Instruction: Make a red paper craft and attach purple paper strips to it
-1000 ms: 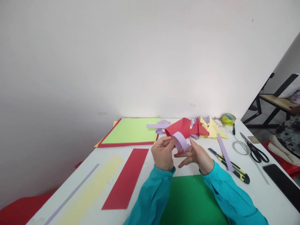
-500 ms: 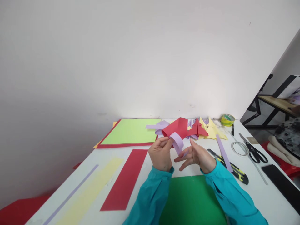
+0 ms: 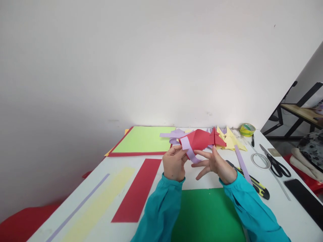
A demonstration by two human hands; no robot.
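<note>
My left hand pinches the near left end of a red folded paper shape, together with a purple paper strip that curves across that end. The strip's lower end curls toward my right hand. That hand has its fingers spread, the fingertips close to the strip's loose end; whether they touch it I cannot tell. Behind its thumb, a pointed red folded piece meets the right side of the red shape; a join between them is not clear.
Yellow folded papers and tape lie at the back right. Nearer are a utility knife, scissors and a clear tape roll. Light green sheets, a red strip and a green sheet lie on the table.
The purple strip, which stood out as a loose curl, now lies against the end of the red paper shape. My right hand stays spread beside it. The view has shifted slightly.
</note>
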